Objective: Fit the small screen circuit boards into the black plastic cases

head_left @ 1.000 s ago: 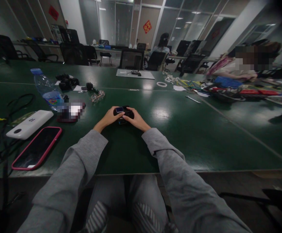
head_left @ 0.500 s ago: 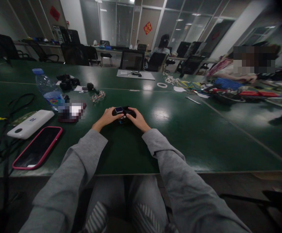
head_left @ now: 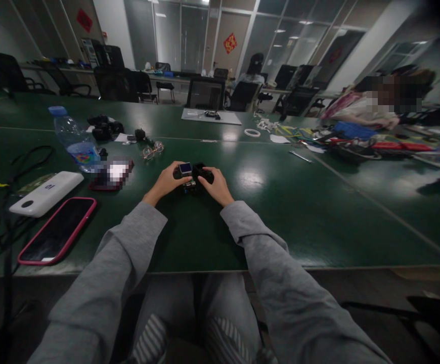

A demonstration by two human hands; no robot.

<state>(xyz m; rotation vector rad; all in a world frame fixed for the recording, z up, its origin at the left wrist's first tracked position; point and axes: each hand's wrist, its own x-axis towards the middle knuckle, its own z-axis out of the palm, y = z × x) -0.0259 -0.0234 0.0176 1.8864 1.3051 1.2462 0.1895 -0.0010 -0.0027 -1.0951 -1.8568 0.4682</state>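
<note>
Presently, both grey-sleeved forearms (head_left: pixel 129 247) cross the near edge of the worktop (head_left: pixel 201 242) and converge, thumbs turned inward. Left grip (head_left: pixel 165 181): closed around a small screened device (head_left: pixel 184 170) over the worktop's middle; contact with the surface unclear. Right grip (head_left: pixel 219 184): curled around a black part (head_left: pixel 199 170) just beside it. Screen upward, long axis left-right; the part's axis unclear. Glasses (head_left: pixel 154 150) lie beyond, leftward.
</note>
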